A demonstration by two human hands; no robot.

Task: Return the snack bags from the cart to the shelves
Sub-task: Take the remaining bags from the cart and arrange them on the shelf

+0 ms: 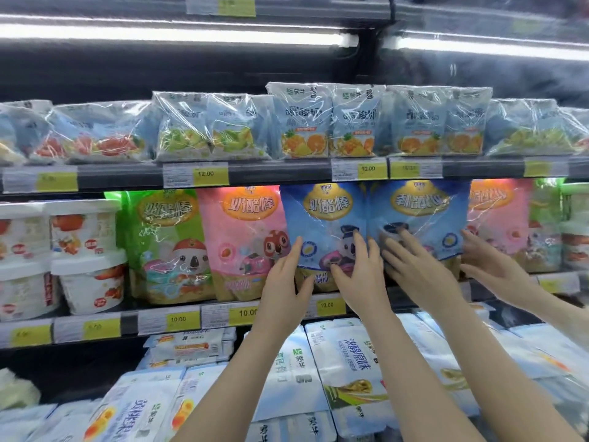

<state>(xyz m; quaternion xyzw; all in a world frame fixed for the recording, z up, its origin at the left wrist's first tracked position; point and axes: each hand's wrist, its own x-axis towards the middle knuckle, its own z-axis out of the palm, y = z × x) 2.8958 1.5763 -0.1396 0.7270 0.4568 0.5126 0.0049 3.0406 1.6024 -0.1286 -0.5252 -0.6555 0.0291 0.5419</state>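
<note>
The shelf runs just beneath both our hands. The blue snack bag stands on it, upright between them. Our left hand grips the bag's left edge, thumb in front. Our right hand presses spread, straight fingers flat against its front.

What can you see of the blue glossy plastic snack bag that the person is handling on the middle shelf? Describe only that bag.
The blue glossy plastic snack bag stands upright on the middle shelf, front facing out, beside a pink bag of the same kind. It has a gold oval label with white characters near its top, a cartoon koala in a dark cap, and a yellowish band along its bottom. The left hand holds its left edge, and the right hand lies with straight fingers on its lower right front.
</note>
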